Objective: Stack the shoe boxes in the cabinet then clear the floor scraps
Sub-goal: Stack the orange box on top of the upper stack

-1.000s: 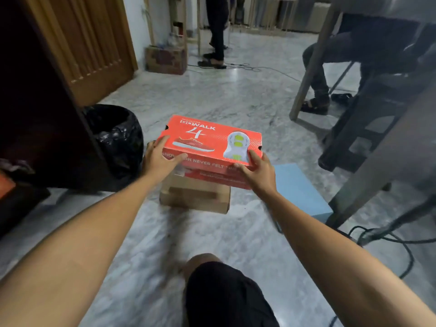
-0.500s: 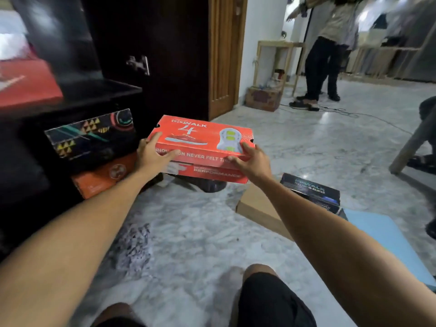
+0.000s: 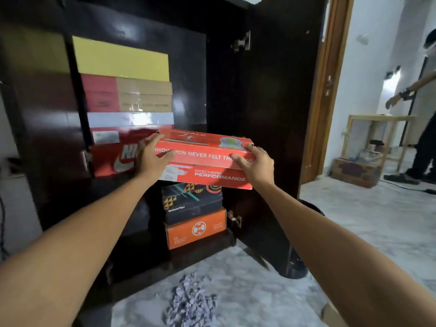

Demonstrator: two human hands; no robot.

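I held the red box (image 3: 205,159), fingers of both hands clamped on its ends; next, slide it into the cabinet (image 3: 266,102).

Grey marble floor (image 3: 368,223) and white wall (image 3: 358,90) — a light wooden table (image 3: 377,119) stands beyond the wooden door frame (image 3: 323,90).

Red Skechers shoe box (image 3: 205,159), lid on, held level at the open dark cabinet (image 3: 259,90), before the shelf stack topped by a yellow box (image 3: 121,59). Below: black patterned box (image 3: 192,204) on orange box (image 3: 195,228). Grey scrap pile (image 3: 191,300) on floor.
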